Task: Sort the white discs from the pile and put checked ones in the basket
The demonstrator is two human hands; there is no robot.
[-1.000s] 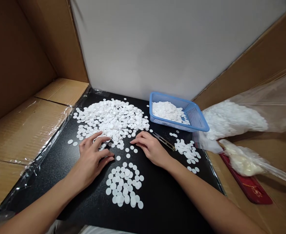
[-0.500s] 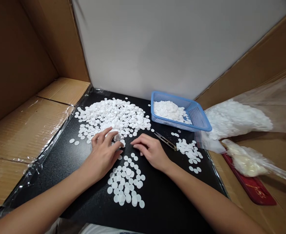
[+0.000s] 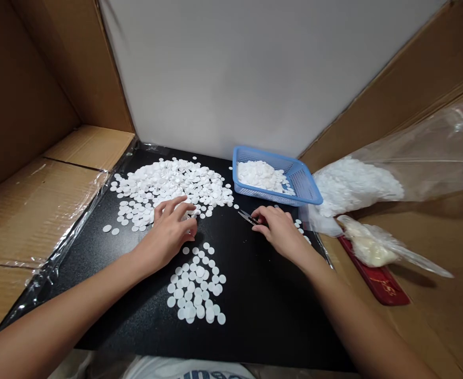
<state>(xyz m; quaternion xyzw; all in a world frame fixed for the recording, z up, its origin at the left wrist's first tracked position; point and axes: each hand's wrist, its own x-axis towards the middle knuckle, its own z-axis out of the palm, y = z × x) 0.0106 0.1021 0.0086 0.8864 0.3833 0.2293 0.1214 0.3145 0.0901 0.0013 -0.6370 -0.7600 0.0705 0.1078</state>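
My left hand (image 3: 170, 231) rests at the near edge of a large heap of small white round discs (image 3: 168, 176). Its fingers are bent and spread apart, with nothing visible in them. Farther right, my right hand (image 3: 281, 231) has thumb and fingers closed around a small pair of thread snips (image 3: 248, 217). The blades stick out to the left of the fingertips, lying on or close to the black tabletop; the handle is hidden. A smaller group of loose discs (image 3: 197, 287) is spread in front of me. Several more discs (image 3: 299, 225) show beside my right hand, partly covered by it.
A blue plastic basket (image 3: 314, 192) partly filled with white discs stands at the back right. Beyond it are a clear bag of white pieces (image 3: 357, 184), a smaller knotted bag (image 3: 373, 250) and a red object (image 3: 389, 292). Cardboard (image 3: 37, 205) borders the black table (image 3: 263, 310).
My right hand has moved right, from the table's middle to the thread snips, and closed on them. My left hand stays by the heap. The whole view has shifted slightly.
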